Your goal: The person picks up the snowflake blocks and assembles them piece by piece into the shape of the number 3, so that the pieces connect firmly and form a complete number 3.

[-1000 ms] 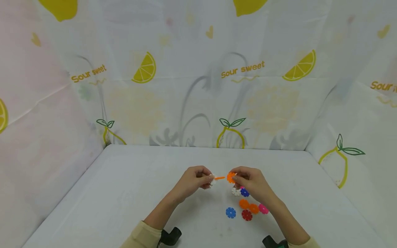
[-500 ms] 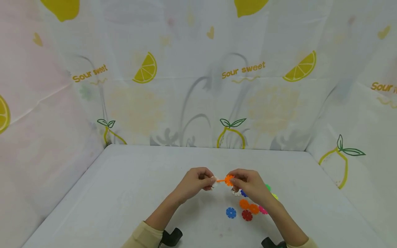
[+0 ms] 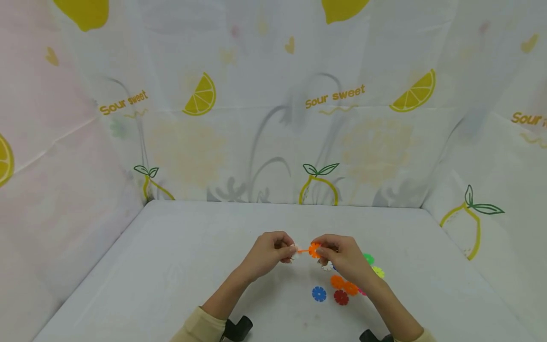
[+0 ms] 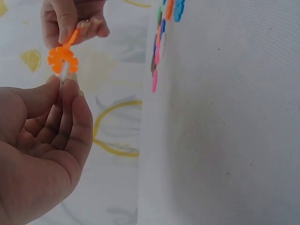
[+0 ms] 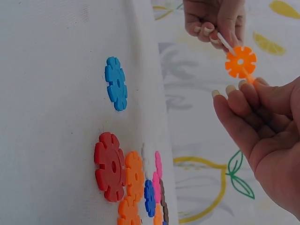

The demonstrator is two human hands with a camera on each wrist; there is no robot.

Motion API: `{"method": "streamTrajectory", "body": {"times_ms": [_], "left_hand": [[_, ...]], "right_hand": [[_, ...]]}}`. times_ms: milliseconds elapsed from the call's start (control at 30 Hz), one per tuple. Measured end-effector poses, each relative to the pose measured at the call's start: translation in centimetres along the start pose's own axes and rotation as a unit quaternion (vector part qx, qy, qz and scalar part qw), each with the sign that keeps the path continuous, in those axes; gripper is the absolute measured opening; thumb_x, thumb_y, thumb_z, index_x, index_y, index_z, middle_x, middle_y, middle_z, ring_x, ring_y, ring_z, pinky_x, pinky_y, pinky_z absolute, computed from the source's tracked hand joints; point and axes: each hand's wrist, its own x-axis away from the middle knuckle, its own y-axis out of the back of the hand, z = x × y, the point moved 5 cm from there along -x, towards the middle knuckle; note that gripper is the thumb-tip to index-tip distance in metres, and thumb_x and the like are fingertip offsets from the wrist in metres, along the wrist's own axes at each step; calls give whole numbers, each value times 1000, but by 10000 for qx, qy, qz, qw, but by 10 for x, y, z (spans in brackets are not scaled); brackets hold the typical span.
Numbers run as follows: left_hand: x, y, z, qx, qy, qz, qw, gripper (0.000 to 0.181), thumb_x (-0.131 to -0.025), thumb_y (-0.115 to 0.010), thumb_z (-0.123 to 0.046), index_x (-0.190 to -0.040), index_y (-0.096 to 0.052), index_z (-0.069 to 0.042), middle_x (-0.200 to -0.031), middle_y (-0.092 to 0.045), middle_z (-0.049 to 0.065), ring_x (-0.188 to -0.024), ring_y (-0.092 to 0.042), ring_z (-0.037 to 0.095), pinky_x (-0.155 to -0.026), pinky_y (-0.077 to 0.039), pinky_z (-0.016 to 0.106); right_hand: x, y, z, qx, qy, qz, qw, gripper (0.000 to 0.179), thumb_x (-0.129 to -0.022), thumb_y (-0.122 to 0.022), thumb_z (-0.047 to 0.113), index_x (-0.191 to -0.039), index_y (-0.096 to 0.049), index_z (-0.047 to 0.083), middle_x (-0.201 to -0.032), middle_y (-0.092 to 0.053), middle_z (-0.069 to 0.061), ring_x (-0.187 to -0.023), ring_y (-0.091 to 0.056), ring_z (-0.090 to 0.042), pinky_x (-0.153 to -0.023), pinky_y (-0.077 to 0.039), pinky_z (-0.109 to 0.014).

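Above the table, my left hand (image 3: 270,254) pinches a white notched plastic disc (image 4: 64,71) between thumb and fingertips. An orange notched disc (image 5: 240,61) is slotted onto that white one, showing its face in both wrist views. From the other side, my right hand (image 3: 344,256) pinches a second orange notched disc (image 3: 314,250). This one stands crosswise to the first orange disc, its edge meeting that disc's rim at a notch. The three make a short chain between my hands. Fingertips hide much of the white disc.
On the white table (image 3: 192,270) lie more notched discs: a light blue one (image 3: 319,294), a red one (image 3: 341,298), two orange ones, a green one (image 3: 369,259) and a yellow one (image 3: 378,272). Pink and dark blue ones are partly hidden. A lemon-print cloth (image 3: 239,142) stands behind.
My right hand has moved left and slightly down, bringing its orange disc up against the orange disc at my left hand. The green and yellow discs have come into sight beside my right forearm.
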Motion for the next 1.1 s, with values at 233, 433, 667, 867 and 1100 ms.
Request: {"method": "streamTrajectory", "body": {"times_ms": [233,433,667,867,1100], "left_hand": [[0,-1,-3,-73,-6,-2,10000,14,-93,-69,-17,-93,-67,-3,-80,-68,9,-69,-64,13,-75,-60,44],[0,-1,-1,9,94,89,9999,16,-94,-68,-19,-95,-67,-3,-82,-69,9,-71,-65,15,-76,-60,41],[-1,-1,1,58,121,224,9997,17,-95,-67,-22,-97,-67,-5,-83,-69,6,-73,-66,13,-74,-59,30],[-1,-2,1,79,143,377,9992,19,-95,-66,-23,-98,-68,-4,-86,-71,7,-75,-67,12,-74,-59,27],[0,-1,0,-159,48,366,9992,21,-95,-67,-29,-98,-70,-9,-90,-71,10,-81,-66,21,-79,-57,40]], "right_hand": [[1,0,3,-63,64,-11,10000,17,-95,-64,12,-109,-71,4,-79,-67,-10,-67,-63,-15,-57,-52,-27],[0,0,1,-37,83,-229,9997,14,-96,-64,11,-107,-70,5,-78,-68,-9,-68,-63,-15,-63,-56,-26],[-2,1,-3,-381,-152,-555,9976,11,-94,-66,10,-101,-66,2,-79,-69,-12,-71,-67,-20,-72,-59,-25],[-3,5,-5,-746,-338,-531,9952,16,-96,-65,15,-98,-65,-1,-85,-69,-17,-75,-70,-20,-77,-59,-24],[-4,4,-5,-1041,-382,-371,9931,21,-96,-64,17,-98,-64,-4,-90,-66,-28,-74,-70,-18,-75,-59,-24]]}}
